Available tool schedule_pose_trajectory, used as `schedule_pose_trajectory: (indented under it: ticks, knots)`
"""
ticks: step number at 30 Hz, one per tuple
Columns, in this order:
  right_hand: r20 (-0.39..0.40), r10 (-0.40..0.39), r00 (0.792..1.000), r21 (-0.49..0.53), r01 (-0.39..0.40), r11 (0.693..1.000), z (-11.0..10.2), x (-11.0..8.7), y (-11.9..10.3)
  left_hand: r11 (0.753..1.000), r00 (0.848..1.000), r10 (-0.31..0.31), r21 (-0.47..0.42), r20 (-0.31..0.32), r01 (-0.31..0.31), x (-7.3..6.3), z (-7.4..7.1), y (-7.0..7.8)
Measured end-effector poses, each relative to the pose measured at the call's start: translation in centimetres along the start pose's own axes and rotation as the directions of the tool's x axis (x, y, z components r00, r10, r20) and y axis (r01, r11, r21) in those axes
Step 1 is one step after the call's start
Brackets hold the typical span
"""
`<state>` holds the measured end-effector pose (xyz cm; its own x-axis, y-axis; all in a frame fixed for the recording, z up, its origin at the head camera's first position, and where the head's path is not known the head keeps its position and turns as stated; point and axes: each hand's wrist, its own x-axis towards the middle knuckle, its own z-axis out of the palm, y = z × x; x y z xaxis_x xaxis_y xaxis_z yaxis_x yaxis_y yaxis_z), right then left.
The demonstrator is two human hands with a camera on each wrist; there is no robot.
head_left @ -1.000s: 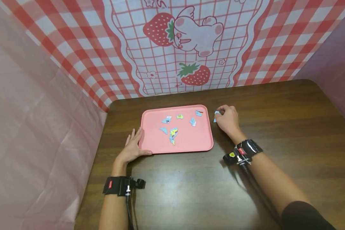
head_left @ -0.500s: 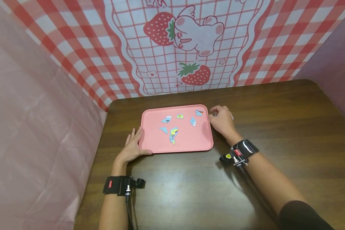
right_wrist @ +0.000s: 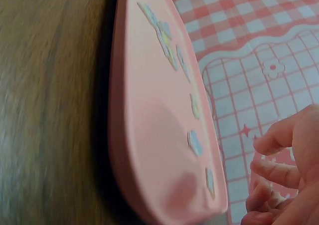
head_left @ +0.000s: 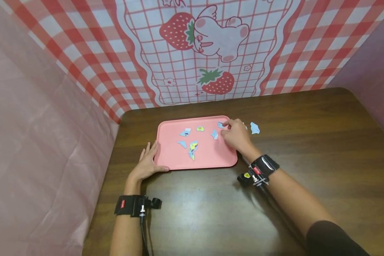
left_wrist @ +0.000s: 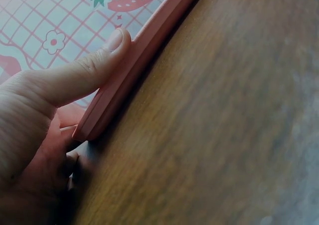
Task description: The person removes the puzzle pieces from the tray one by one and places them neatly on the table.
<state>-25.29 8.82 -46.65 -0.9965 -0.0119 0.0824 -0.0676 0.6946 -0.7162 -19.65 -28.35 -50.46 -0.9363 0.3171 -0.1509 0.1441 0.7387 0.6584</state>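
My left hand (head_left: 145, 165) braces the near left corner of a pink tray (head_left: 208, 158), thumb along the front rim (left_wrist: 112, 88) and fingers along the left side. My right hand (head_left: 238, 137) is over the tray's right end, its fingertips beside a small flat blue puzzle piece (head_left: 220, 125). The right wrist view shows these fingers (right_wrist: 276, 172) bent, with nothing between them. Near them lies another blue-and-white piece (head_left: 214, 134). Farther left on the tray are a yellow piece (head_left: 200, 128), a blue-and-white piece (head_left: 185, 132), a slim blue piece (head_left: 182, 144) and a larger yellow-and-blue cluster (head_left: 193, 150).
Right of the tray, a light blue piece (head_left: 255, 128) lies on the brown wooden table (head_left: 320, 142); another piece (head_left: 245, 125) is partly hidden behind my right hand. A red-and-white checked cloth (head_left: 92, 42) hangs behind the table, and a pale pink curtain (head_left: 44, 142) hangs at the left.
My right hand has moved left from the blue piece beside the tray to above the tray's right end, baring pieces on the table. My left hand stays at the corner.
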Motion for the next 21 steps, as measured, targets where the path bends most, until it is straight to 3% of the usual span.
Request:
schedule_pose_trajectory:
  ticks: [13,21]
  knots:
    - [0.112,-0.049,0.992,-0.045,0.054,0.998,2.5,-0.3,-2.7,1.000,1.000,0.010,-0.006,-0.002,-0.010,-0.1,-0.1,0.2]
    - [0.212,-0.032,0.977,-0.075,0.049,0.996,4.5,-0.8,-3.3,1.000,1.000,0.004,-0.012,-0.004,-0.004,0.0,-0.1,0.2]
